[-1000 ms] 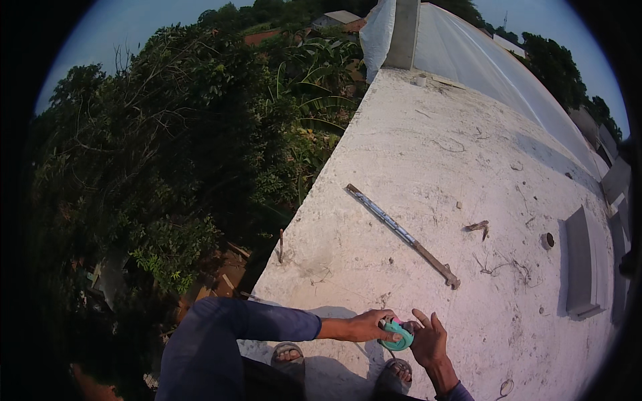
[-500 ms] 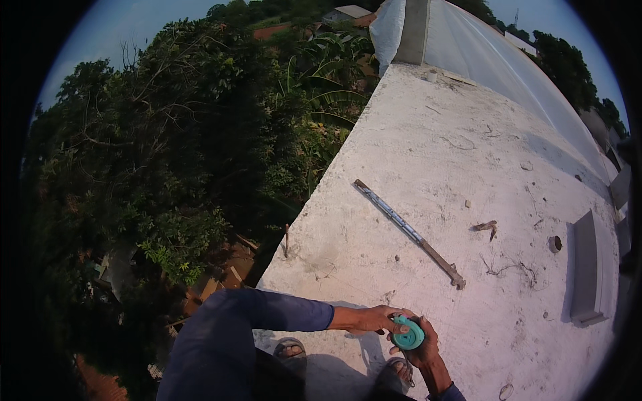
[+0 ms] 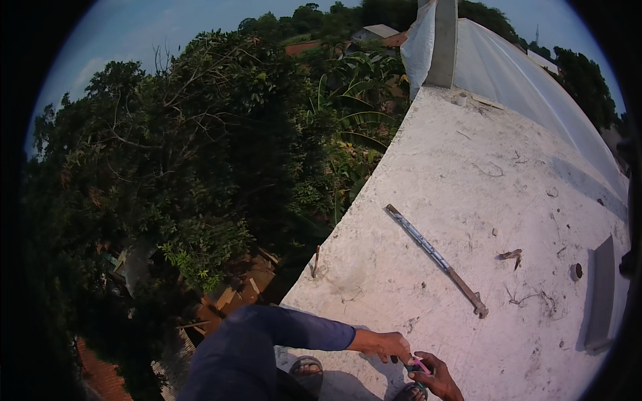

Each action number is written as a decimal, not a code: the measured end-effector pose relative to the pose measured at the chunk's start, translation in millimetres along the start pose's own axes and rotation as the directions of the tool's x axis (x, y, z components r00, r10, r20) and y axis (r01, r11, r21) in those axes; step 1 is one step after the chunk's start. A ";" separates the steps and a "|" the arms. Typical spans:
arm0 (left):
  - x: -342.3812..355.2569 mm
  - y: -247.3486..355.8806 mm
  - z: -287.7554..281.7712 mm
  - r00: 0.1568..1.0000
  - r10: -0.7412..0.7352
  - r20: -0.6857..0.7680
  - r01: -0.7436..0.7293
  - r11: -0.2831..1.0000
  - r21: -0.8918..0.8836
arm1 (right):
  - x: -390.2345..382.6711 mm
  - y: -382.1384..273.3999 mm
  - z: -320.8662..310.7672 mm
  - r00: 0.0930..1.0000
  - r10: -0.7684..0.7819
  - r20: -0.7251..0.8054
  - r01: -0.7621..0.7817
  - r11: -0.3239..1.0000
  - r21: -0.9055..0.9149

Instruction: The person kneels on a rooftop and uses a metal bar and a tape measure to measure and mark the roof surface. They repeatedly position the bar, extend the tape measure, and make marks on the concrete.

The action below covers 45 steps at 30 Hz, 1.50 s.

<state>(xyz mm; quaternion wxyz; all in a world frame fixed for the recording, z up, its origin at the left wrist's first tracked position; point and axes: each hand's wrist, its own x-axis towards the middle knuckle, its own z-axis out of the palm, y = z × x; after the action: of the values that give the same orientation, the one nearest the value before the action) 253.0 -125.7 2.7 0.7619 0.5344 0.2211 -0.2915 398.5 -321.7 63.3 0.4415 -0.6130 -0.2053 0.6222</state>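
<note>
My left hand (image 3: 388, 345) is closed at the top of a small green and pink reel-like object (image 3: 418, 367), its fingertips pinched on something too small to make out. My right hand (image 3: 437, 375) grips that object from the right, its fingers partly covering it. Both hands are low in the head view, above my sandalled feet (image 3: 306, 369). A long metal bar (image 3: 433, 258) with a worn brown end lies diagonally on the pale rooftop (image 3: 441, 180) beyond them.
The roof edge drops away at left to trees (image 3: 200, 167) and low roofs. A short upright rod (image 3: 315, 262) stands near that edge. At right lie debris (image 3: 509, 257) and a grey block (image 3: 598, 294); a concrete post (image 3: 443, 53) and white sheeting (image 3: 528, 93) rise behind.
The view has shifted, so the scene sits lower and further right. My right hand has turned the green object, showing its pink part, and my left hand's thumb has come off its face.
</note>
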 end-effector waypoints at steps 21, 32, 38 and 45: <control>34.5 32.8 28.6 0.969 0.218 0.118 -0.248 0.844 0.475 | 3.4 15.1 -9.3 0.989 -0.007 -0.148 0.016 0.998 0.057; 11.5 84.9 -58.9 0.917 0.355 -0.183 -0.353 0.935 0.043 | -31.8 56.0 -45.4 0.923 0.152 -0.354 -0.101 0.982 0.159; -17.6 136.5 -197.5 0.603 0.335 -0.724 -0.545 0.835 -0.068 | -35.8 76.9 -34.6 0.895 0.299 -0.332 -0.244 0.949 0.198; 6.3 106.1 -187.6 0.643 0.251 -0.724 -0.526 0.832 -0.178 | -13.7 65.8 9.6 0.941 0.293 -0.172 -0.267 0.951 0.158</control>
<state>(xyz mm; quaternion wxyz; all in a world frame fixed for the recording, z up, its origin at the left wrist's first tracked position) 325.1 77.4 9.2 0.7607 0.4827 0.4095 0.1439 367.9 -364.5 20.3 0.4060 -0.6628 -0.0303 0.6284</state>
